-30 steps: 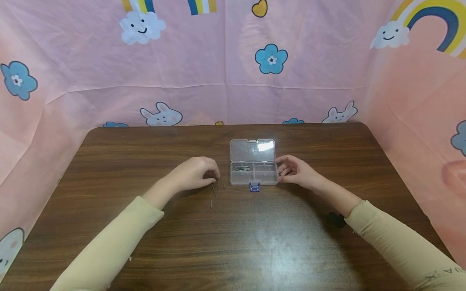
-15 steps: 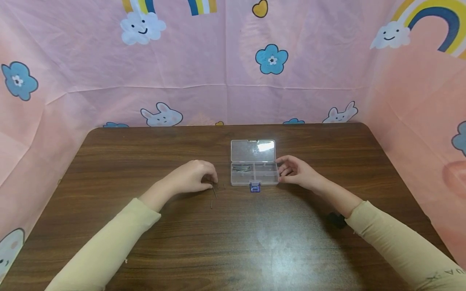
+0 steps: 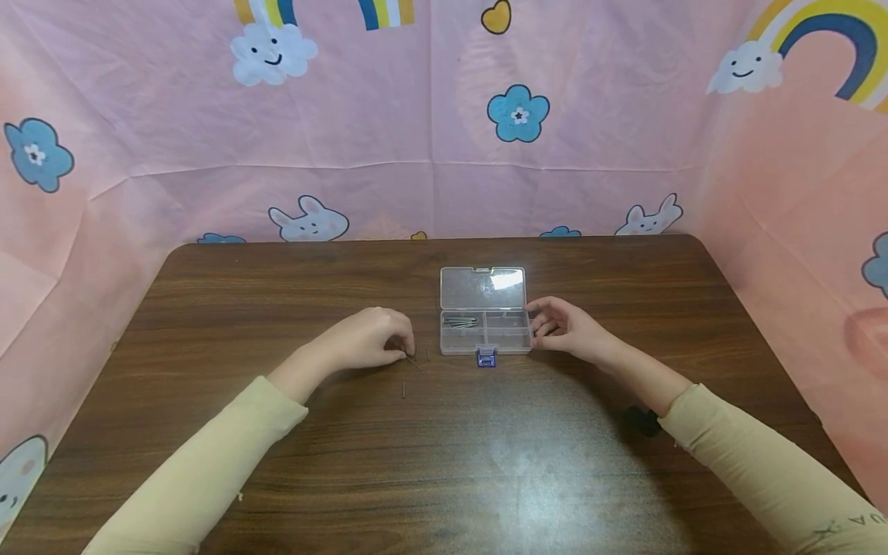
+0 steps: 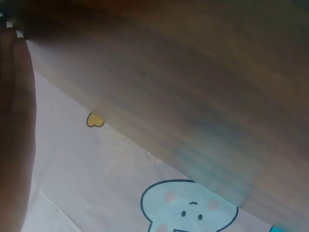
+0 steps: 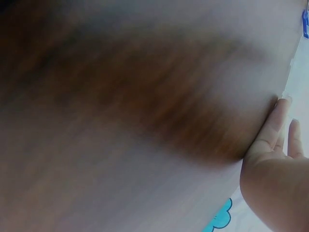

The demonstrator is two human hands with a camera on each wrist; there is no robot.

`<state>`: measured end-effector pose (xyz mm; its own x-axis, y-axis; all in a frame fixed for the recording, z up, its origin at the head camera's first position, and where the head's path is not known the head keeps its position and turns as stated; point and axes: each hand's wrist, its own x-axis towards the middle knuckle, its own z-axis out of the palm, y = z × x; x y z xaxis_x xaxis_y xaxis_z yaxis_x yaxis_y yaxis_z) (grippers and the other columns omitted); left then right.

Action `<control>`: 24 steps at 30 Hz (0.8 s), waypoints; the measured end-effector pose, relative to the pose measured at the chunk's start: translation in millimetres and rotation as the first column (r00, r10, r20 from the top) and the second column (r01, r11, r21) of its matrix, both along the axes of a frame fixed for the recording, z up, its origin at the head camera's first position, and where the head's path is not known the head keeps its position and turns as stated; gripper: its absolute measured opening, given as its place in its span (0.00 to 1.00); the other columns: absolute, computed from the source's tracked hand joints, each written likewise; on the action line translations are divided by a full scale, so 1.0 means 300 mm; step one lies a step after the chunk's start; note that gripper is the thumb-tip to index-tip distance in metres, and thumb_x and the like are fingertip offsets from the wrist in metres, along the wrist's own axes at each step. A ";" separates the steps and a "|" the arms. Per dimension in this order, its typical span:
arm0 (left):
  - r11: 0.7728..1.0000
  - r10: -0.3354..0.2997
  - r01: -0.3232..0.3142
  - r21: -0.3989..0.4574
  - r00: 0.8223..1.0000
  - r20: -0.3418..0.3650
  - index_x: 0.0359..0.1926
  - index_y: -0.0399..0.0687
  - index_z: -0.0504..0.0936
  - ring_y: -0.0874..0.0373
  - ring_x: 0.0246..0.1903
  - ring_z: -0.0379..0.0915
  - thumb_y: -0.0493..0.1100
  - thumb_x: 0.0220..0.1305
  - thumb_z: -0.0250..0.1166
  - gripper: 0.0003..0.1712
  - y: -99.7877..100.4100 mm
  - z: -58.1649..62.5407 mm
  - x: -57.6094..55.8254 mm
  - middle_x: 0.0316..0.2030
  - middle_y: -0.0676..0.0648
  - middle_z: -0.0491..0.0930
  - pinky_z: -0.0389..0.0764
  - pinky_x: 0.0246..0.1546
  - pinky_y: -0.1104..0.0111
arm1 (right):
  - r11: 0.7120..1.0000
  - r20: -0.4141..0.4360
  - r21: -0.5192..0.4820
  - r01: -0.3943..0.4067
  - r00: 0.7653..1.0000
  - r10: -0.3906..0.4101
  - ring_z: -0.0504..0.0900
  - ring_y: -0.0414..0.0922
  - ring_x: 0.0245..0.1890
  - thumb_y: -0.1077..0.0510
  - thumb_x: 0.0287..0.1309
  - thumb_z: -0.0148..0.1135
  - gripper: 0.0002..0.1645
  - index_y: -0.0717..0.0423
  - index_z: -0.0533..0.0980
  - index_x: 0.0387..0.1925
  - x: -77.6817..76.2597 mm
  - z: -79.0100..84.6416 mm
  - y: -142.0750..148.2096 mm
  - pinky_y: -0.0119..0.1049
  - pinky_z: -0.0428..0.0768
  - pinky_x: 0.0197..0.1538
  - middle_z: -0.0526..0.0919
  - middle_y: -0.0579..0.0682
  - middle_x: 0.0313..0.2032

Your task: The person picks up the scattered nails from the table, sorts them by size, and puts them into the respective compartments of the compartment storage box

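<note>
My left hand (image 3: 375,337) is low over the table, left of a clear plastic compartment box (image 3: 508,340). Its thumb and fingertips pinch a thin nail (image 3: 418,366) that slants down to the right. Two more nails lie close by: one (image 3: 404,391) nearer the front, another (image 3: 427,354) between hand and box. The box stands with its lid (image 3: 479,288) folded back and a blue latch (image 3: 486,358) in front. Several nails (image 3: 461,321) fill its back left compartment. My right hand (image 3: 572,331) holds the box's right end, thumb at the front corner, index finger at the back.
A dark wooden table (image 3: 333,478) carries everything. Pink printed cloth (image 3: 388,123) hangs behind it and at both sides. A small dark object (image 3: 641,421) lies under the right forearm, partly hidden. In the left wrist view the fingers (image 4: 21,72) show only at the edge.
My left hand has drawn back slightly to the left and down. The nail at its fingertips has swung from steep to a flatter slant. The right hand and box stay put.
</note>
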<state>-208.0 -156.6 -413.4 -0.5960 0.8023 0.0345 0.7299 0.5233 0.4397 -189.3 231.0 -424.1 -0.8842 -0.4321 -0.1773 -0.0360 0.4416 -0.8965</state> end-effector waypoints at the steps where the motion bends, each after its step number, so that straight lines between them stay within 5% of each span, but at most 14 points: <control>1: 1.000 0.000 0.000 -0.001 1.000 -0.001 0.34 0.49 0.89 0.62 0.36 0.83 0.29 0.62 0.72 0.09 0.001 0.000 0.001 0.36 0.53 0.88 0.88 0.43 0.67 | 1.000 0.000 0.002 -0.001 1.000 0.001 0.82 0.40 0.44 0.68 0.65 0.69 0.34 0.67 0.68 0.70 -0.001 0.002 0.000 0.28 0.82 0.48 0.82 0.66 0.51; 24: 0.992 0.092 -0.084 0.091 0.992 -0.089 0.35 0.47 0.87 0.60 0.36 0.80 0.31 0.63 0.72 0.07 0.000 0.014 -0.018 0.35 0.52 0.86 0.86 0.43 0.63 | 0.999 -0.005 -0.033 -0.021 1.000 0.021 0.82 0.39 0.44 0.70 0.65 0.67 0.34 0.69 0.67 0.70 -0.004 -0.004 0.005 0.27 0.83 0.48 0.81 0.68 0.50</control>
